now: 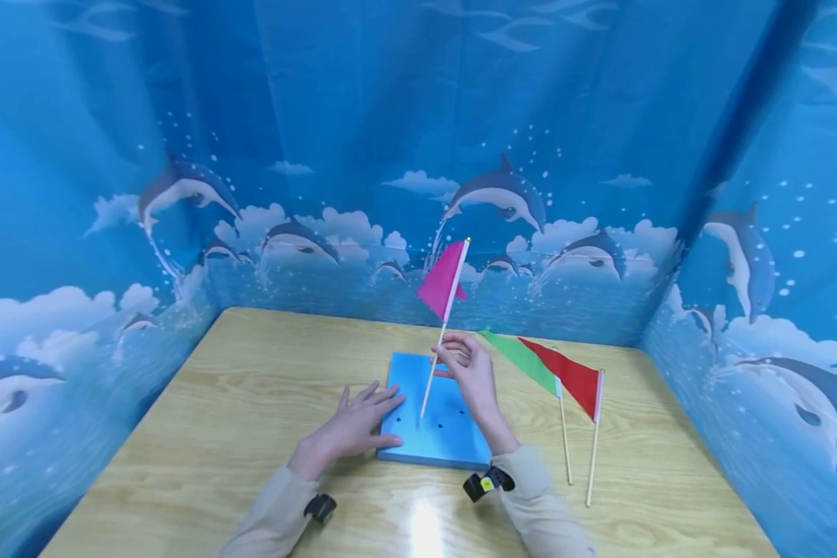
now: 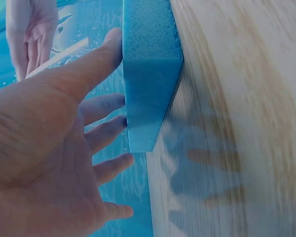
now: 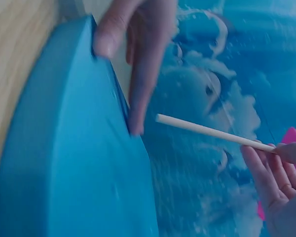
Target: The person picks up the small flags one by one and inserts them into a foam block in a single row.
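Note:
My right hand [image 1: 469,370] pinches the thin wooden stick of a pink flag [image 1: 441,280] between thumb and fingers. The stick slants, and in the right wrist view its lower end [image 3: 163,118] hangs apart from the blue foam block [image 3: 89,148]. That block [image 1: 428,446] lies flat on the table and has several small dark holes in its top. With fingers spread and straight, my left hand [image 1: 352,425] rests on the block's left edge. The left wrist view shows its thumb and fingertips touching the foam block [image 2: 153,79].
Right of the block, a green flag [image 1: 526,360] and a red flag [image 1: 575,380] lie on the wooden table [image 1: 251,372], their sticks pointing toward me. A blue curtain [image 1: 363,155] printed with dolphins stands behind and at both sides of the table.

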Demonstrator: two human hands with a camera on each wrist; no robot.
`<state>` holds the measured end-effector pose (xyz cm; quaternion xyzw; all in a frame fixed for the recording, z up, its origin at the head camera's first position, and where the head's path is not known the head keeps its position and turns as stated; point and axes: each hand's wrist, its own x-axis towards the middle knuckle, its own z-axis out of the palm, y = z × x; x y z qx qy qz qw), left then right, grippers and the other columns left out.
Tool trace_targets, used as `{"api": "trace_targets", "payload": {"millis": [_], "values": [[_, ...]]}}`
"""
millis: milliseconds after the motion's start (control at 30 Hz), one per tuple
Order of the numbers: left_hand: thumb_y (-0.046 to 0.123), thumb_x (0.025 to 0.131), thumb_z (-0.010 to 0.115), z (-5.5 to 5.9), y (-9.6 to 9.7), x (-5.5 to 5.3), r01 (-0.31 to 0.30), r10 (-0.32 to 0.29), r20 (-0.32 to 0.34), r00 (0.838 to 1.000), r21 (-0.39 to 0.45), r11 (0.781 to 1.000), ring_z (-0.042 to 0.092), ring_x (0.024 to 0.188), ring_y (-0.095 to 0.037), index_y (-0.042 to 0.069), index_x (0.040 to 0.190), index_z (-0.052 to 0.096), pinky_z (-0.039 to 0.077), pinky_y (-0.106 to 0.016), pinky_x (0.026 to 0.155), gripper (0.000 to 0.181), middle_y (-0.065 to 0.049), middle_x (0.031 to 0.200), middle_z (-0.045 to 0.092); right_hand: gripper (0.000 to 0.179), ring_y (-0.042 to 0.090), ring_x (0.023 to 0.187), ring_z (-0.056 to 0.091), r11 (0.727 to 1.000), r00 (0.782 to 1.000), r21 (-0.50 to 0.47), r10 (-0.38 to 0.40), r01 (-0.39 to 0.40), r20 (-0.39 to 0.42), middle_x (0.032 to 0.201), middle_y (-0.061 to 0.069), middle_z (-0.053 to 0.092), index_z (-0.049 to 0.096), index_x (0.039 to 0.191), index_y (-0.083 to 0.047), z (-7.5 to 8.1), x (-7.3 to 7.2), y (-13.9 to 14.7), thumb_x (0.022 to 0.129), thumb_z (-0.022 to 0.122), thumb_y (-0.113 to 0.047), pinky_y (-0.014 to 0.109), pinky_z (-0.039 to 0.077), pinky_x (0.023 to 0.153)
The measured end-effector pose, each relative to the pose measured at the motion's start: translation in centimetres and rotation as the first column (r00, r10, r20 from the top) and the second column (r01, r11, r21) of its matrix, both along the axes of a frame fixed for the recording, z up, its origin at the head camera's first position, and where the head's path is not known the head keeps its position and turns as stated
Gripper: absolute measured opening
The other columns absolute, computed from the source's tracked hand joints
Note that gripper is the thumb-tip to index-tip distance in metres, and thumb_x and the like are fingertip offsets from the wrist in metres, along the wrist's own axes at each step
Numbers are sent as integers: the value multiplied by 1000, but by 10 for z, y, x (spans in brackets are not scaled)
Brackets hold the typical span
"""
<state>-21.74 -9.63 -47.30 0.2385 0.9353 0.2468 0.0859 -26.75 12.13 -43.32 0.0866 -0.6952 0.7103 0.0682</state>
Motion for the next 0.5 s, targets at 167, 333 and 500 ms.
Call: {"api": "trace_targets", "payload": {"millis": [167,333,500], "values": [[45,93,71,0,0,-1,12,-12,-19,1000,2,1000,21,151,-44,11,153,46,8,-78,114,74,-11,163,36,27,33,91,73,999,998,-7,47,-47,-45,110,25,67,62,122,2,-6,2,-23,99,67,-10,39,63,77],[45,93,71,-1,1,-1,22,-22,-41,999,-12,1000,24,150,-46,8,150,49,10,-79,113,72,-13,161,38,25,39,92,71,999,998,16,49,-48,-47,109,26,67,62,121,2,-11,5,-33,99,66,-8,39,64,75],[45,94,70,-2,0,-1,24,-25,-45,999,-25,999,24,150,-46,8,151,48,11,-80,112,72,-13,161,37,21,47,94,69,998,997,46,53,-51,-48,108,27,68,62,119,4,-18,5,-35,99,64,-3,40,64,75]]}}
